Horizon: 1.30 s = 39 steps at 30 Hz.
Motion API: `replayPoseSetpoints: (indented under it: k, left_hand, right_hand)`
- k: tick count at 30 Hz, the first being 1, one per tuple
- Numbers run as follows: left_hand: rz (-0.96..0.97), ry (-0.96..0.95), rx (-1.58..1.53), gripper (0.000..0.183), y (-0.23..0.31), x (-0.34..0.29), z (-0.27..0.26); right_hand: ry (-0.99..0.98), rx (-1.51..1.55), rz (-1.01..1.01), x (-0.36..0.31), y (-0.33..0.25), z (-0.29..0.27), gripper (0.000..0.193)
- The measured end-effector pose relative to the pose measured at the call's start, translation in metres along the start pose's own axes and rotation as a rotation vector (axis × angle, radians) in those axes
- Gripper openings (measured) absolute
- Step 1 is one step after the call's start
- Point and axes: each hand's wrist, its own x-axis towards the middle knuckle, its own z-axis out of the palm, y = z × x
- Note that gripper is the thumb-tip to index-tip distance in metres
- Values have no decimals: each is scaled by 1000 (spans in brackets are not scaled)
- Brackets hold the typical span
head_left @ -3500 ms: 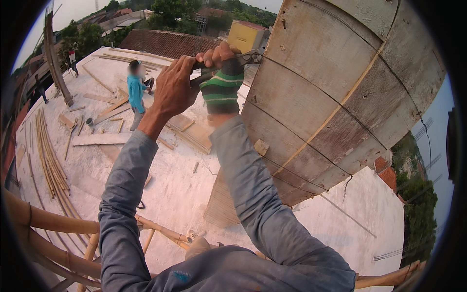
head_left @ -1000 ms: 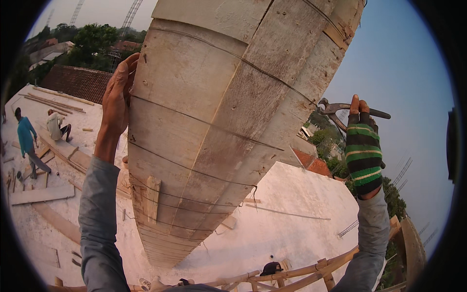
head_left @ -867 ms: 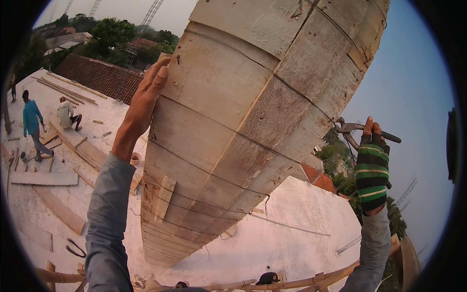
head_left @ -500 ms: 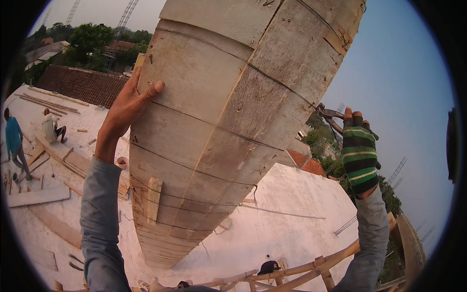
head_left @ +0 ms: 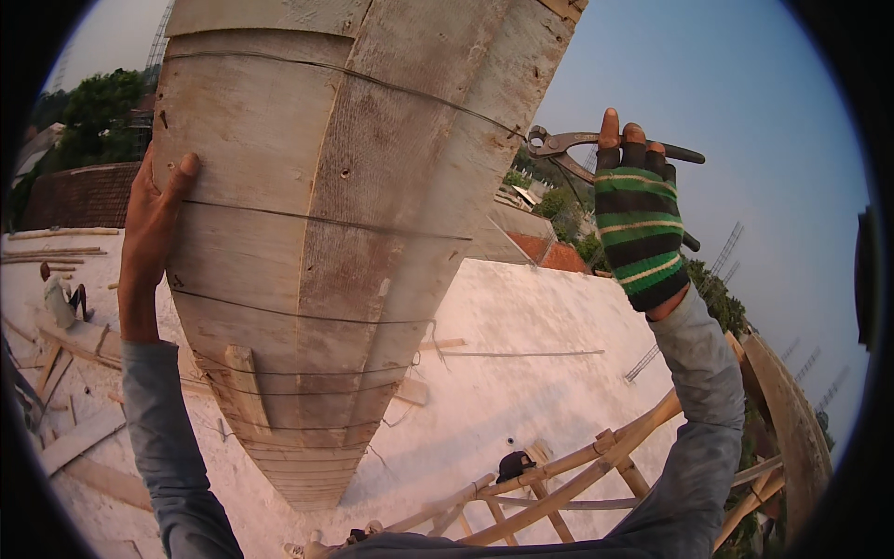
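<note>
Left hand (head_left: pixel 154 233) presses the plank form (head_left: pixel 335 233); pincers (head_left: pixel 577 149) half hidden behind right hand (head_left: pixel 638 224).

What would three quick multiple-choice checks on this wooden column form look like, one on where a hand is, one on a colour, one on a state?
1. Where does the left hand rest?
A. On the left face of the plank column form
B. On the bamboo rail
C. On the pincers

2. What colours is the glove on the right hand?
A. Plain white
B. Green, black and yellow stripes
C. Solid red

3. How do the pincers stand?
A. Lying on the roof
B. Hanging from a belt
C. Held up, head at the form's right edge by a binding wire

Answers: 1 A, the bare palm lies flat on the boards. 2 B, the fingerless glove shows striped bands. 3 C, the gloved fingers wrap the handles and the head meets the wire at the corner.
</note>
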Motion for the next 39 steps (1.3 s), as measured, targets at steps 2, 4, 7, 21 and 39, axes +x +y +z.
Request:
replayPoseSetpoints:
  k: [2, 4, 7, 21, 39]
  left_hand:
    - [-45, 19, 16, 79, 2, 0, 1]
    - [-14, 38, 22, 79, 4, -2, 3]
    - [-32, 66, 46, 79, 6, -3, 6]
    - [-6, 95, 73, 80, -7, 4, -1]
    - [6, 85, -4, 100, -10, 2, -1]
  right_hand:
    - [23, -28, -28, -1, -1, -2, 76]
    - [37, -32, -32, -3, -2, -5, 74]
    - [62, -18, -22, -7, -2, -8, 71]
    - [192, 258, -135, 27, 39, 43, 24]
    - [-151, 1254, 64, -4, -25, 76, 33]
